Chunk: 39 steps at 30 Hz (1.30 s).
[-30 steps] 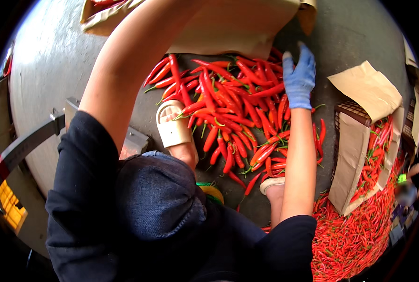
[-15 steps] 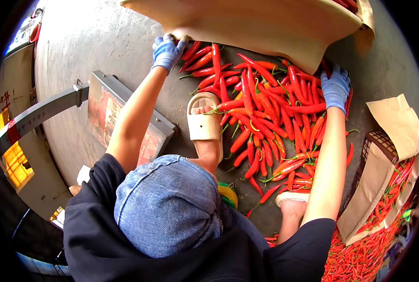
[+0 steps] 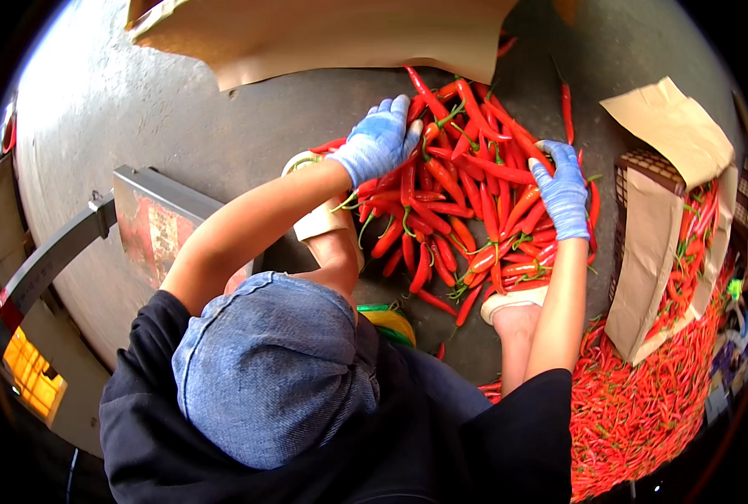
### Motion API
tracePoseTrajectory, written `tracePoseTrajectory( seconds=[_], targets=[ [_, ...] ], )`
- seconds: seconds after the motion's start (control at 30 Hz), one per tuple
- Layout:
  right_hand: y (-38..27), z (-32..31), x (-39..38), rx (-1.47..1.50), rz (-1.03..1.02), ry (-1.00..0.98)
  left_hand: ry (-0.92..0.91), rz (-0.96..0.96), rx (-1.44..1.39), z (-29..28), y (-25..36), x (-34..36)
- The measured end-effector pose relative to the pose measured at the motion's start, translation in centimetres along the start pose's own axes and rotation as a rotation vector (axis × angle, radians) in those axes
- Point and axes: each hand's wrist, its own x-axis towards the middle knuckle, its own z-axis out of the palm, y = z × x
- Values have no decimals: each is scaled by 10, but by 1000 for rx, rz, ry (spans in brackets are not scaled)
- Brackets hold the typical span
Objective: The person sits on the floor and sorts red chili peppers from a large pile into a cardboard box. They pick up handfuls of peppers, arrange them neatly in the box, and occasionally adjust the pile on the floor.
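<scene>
One paper-lined crate holds red chillies; a loose chilli pile lies on the floor between the left hand and right hand, both unclenched, touching it.

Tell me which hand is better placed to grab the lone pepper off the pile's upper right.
Probably the right hand: it's at the right edge of the pile, just below that pepper in view. The left hand is farther, across the pile.
</scene>
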Motion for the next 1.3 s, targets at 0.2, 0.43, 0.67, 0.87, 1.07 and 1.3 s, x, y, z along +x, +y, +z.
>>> tracePoseTrajectory(
  seconds=[0.2, 0.43, 0.67, 0.87, 1.07, 1.3],
  targets=[
    [-46, 20, -83, -471, -162, 360, 54, 96, 45, 15, -2, -17],
    [-46, 83, -116, -284, 36, 314, 383, 490, 25, -19, 36, -23],
    [-49, 90, -120, 80, 224, 313, -17, 636, 550, 57, 104, 2],
    [-34, 61, -112, 115, 554, 498, -372, 209, 198, 46, 124, 17],
    [-18, 70, -93, -108, 541, 257, -389, 338, 140, 66, 127, -3],
    [-28, 57, -96, -142, 689, 71, -465, 230, -392, 60, 111, 2]
  ],
)
